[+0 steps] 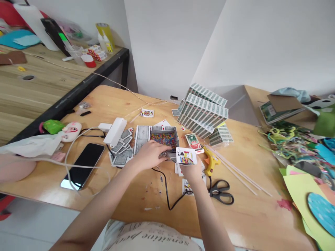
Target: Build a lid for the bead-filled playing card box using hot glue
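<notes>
My right hand (192, 170) grips a small stack of playing cards (186, 156), with a jack of spades face up on top. Close to its left, my left hand (150, 153) has its fingers pressed together at the left end of the cards. Just behind the hands sits an open box made of cards (178, 136), with many small colourful pieces inside. A flap of patterned card backs (142, 136) lies at the box's left side. The tips of my left fingers are partly hidden by the cards.
Stacked card packs (204, 111) stand at the back. A yellow glue gun (211, 161), black scissors (222, 191) and clear glue sticks (235, 170) lie on the right. Leftwards are loose cards (121, 153), a white power block (115, 131) and a phone (83, 165). A black cable (167, 195) loops in front.
</notes>
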{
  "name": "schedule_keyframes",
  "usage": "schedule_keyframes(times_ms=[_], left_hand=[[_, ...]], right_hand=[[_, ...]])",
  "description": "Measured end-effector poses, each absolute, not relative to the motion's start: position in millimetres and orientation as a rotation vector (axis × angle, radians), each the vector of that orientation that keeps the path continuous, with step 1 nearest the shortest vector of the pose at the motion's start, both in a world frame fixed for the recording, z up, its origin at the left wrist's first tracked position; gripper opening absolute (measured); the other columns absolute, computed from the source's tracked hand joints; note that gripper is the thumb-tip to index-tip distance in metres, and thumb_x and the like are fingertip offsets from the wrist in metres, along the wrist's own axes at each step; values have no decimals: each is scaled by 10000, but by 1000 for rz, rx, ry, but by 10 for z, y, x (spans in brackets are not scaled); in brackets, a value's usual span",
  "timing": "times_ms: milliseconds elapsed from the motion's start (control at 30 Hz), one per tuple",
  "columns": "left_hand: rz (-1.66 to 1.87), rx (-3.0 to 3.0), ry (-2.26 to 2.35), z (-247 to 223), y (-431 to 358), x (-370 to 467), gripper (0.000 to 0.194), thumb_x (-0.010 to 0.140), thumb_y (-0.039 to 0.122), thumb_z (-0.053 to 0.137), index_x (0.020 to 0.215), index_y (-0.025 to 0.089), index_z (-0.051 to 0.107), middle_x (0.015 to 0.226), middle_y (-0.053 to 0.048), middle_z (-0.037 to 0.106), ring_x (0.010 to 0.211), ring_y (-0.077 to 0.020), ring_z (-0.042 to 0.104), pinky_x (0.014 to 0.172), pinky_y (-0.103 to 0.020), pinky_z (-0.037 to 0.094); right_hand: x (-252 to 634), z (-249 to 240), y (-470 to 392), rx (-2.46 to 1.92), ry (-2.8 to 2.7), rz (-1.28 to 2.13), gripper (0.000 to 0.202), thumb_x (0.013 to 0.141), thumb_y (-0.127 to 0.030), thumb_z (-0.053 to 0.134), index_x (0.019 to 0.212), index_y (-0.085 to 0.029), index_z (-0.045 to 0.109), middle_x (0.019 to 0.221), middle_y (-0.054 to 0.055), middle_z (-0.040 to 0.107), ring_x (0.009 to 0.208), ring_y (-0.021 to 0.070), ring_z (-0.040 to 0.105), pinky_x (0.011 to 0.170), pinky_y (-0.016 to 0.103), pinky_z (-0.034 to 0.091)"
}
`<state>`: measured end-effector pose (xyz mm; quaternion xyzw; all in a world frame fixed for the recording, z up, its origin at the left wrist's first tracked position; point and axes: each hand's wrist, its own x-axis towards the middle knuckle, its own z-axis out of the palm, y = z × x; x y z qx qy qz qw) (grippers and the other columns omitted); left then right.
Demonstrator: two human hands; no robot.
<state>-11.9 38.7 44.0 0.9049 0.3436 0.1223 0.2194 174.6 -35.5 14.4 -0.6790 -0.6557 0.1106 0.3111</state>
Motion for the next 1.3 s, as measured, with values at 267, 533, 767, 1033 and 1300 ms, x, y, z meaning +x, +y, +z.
schedule_keyframes(times_ms=[267,533,767,1033,1300], left_hand=[[534,2430,1057,363,304,-80,133,828,211,534,896,205,647,897,-16,711,802,-164,662,718,-259,482],[443,2478,1057,337,330,-72,161,824,179,513,891,203,657,884,-29,711,796,-171,661,707,-258,472],[391,2263,1146,407,392,-57,155,823,291,543,827,178,649,768,-52,705,684,-186,650,600,-259,437],[555,1874,1099,411,479,-19,141,808,285,544,809,160,610,885,-69,719,814,-183,671,690,-267,496],[425,1896,1160,416,610,34,156,762,301,577,712,156,609,794,-69,716,733,-188,661,604,-256,464]], right_hand=[[1847,351,-233,-1684,-1848,291,192,723,-86,473,792,-197,615,812,59,667,706,183,640,580,238,449],[1811,179,-243,-1681,-1822,231,252,674,-50,414,706,-208,608,663,49,644,600,190,604,527,258,420],[1843,200,-153,-1619,-1629,563,156,816,-331,550,740,-218,625,684,23,674,635,179,636,608,267,471],[1744,213,-68,-1634,-1416,694,230,807,-364,558,889,-170,651,679,26,668,583,151,598,589,265,480],[1780,58,-156,-1526,-1153,749,252,812,-335,537,975,-189,663,1015,98,648,591,132,618,592,306,547]])
